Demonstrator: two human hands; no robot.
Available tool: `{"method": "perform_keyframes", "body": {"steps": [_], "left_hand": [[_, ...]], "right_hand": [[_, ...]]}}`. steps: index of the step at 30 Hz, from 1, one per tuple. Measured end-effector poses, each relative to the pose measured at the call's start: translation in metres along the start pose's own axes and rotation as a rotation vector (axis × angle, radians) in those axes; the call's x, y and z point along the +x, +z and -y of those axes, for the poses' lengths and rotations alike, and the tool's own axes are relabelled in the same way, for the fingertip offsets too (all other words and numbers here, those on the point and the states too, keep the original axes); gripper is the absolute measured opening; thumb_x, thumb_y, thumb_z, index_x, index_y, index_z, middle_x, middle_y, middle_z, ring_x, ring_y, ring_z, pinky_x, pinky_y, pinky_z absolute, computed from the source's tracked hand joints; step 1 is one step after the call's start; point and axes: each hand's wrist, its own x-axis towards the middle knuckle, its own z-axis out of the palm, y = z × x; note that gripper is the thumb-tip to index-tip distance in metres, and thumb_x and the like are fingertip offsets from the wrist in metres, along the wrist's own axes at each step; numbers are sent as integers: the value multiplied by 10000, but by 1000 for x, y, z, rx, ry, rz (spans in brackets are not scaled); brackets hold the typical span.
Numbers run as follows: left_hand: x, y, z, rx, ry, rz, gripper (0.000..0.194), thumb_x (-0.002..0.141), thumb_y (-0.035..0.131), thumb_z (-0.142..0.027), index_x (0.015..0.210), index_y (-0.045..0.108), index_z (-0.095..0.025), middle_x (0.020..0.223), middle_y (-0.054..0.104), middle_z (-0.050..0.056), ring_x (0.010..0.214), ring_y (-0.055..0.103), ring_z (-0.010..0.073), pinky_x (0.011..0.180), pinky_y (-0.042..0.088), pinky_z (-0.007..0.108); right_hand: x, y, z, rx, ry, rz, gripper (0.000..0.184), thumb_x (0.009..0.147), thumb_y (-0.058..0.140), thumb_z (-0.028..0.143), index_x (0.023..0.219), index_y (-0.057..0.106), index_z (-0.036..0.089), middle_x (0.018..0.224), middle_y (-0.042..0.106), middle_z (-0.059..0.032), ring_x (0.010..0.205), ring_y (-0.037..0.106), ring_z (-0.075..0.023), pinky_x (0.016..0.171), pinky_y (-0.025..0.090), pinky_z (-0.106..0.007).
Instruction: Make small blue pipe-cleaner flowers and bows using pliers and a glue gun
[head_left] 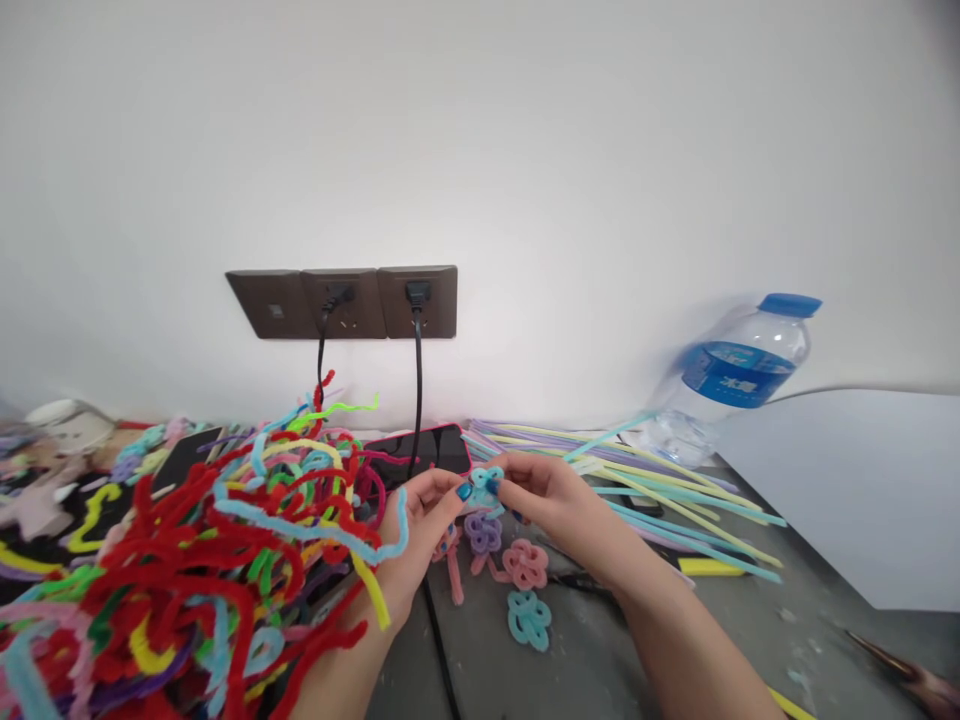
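Both hands, left (pixel 424 515) and right (pixel 551 500), are pinching the light, seemingly soft, bendable blue pipe-cleaner flower (pixel 486 484) by its fuzzy edges.

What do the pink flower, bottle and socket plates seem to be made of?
Pink flower: fuzzy fibre, probably over wire, as its looped strands look fluffy. Bottle: glossy plastic, likely; its body is see-through. Socket plates: smooth brown, plastic or metal; a faint sheen leaves that open.

Both bare hands, left (pixel 429 508) and right (pixel 541 492), nearly meet, thumbs and fingers pinched, blue nails showing, forearms angled inward.
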Motion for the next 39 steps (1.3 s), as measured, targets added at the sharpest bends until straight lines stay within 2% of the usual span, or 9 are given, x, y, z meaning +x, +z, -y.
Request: {"method": "perform_keyframes", "body": {"steps": [6, 10, 14, 17, 24, 26, 31, 34, 39], "left_hand": [[-2, 0, 0, -40, -66, 72, 443, 589, 819, -513, 752, 668, -129, 566, 495, -43, 473, 376, 49, 436, 289, 181], [-2, 1, 0, -96, -90, 83, 438, 541, 864, -458, 744, 658, -129, 627, 536, -35, 483, 389, 39, 440, 312, 178], [-4, 3, -1, -218, -161, 119, 427, 529, 882, -415, 761, 653, -139, 554, 487, -62, 463, 370, 40, 423, 320, 171], [-6, 5, -1, -296, -190, 145, 425, 545, 881, -409, 794, 665, -141, 519, 455, -72, 454, 360, 41, 407, 316, 162], [-5, 5, 2, -318, -140, 68, 432, 544, 893, -378, 823, 696, -113, 539, 479, -66, 445, 356, 25, 396, 279, 151], [-4, 6, 2, -323, -111, 61, 423, 540, 898, -374, 795, 694, -105, 535, 472, -68, 447, 334, 17, 408, 266, 150], [-5, 7, 2, -345, -83, 129, 350, 616, 864, -373, 755, 671, -117, 528, 431, -75, 439, 279, 14, 404, 212, 159], [-7, 8, 4, -383, -110, 163, 326, 652, 847, -373, 760, 660, -129, 525, 402, -77, 447, 295, 24, 408, 232, 158], [-9, 11, 3, -460, -192, 204, 352, 615, 871, -361, 761, 643, -136, 544, 420, -72, 453, 291, 24, 425, 266, 153]], "right_hand": [[0, -1, -3, -43, -57, -44, 228, 811, 632, 393, 791, 647, 166, 677, 550, 12, 635, 472, -135, 590, 356, -243], [1, 0, -5, -14, -83, -21, 207, 843, 618, 379, 823, 625, 173, 706, 559, 9, 643, 499, -132, 597, 390, -240], [2, 2, -6, 28, -78, 27, 222, 864, 609, 396, 839, 600, 176, 671, 543, 18, 607, 506, -126, 572, 402, -238], [3, 3, -8, 34, -90, 15, 229, 865, 616, 402, 859, 604, 173, 654, 531, 22, 596, 495, -124, 562, 406, -239], [2, 6, -6, 41, -167, -36, 195, 870, 625, 364, 858, 641, 171, 700, 576, 1, 626, 523, -129, 574, 434, -239], [1, 6, -5, 46, -162, -25, 201, 869, 629, 368, 862, 655, 169, 691, 575, 2, 623, 523, -129, 572, 440, -237], [0, 5, -2, 80, -121, 23, 246, 842, 669, 405, 860, 679, 160, 664, 564, 13, 592, 494, -113, 548, 422, -224], [0, 4, 0, 90, -104, 36, 279, 825, 688, 433, 840, 684, 155, 657, 571, 12, 585, 493, -111, 544, 419, -224], [0, 0, 1, 111, -87, 61, 298, 806, 711, 448, 801, 673, 152, 663, 599, 8, 586, 521, -108, 556, 430, -223]]}}
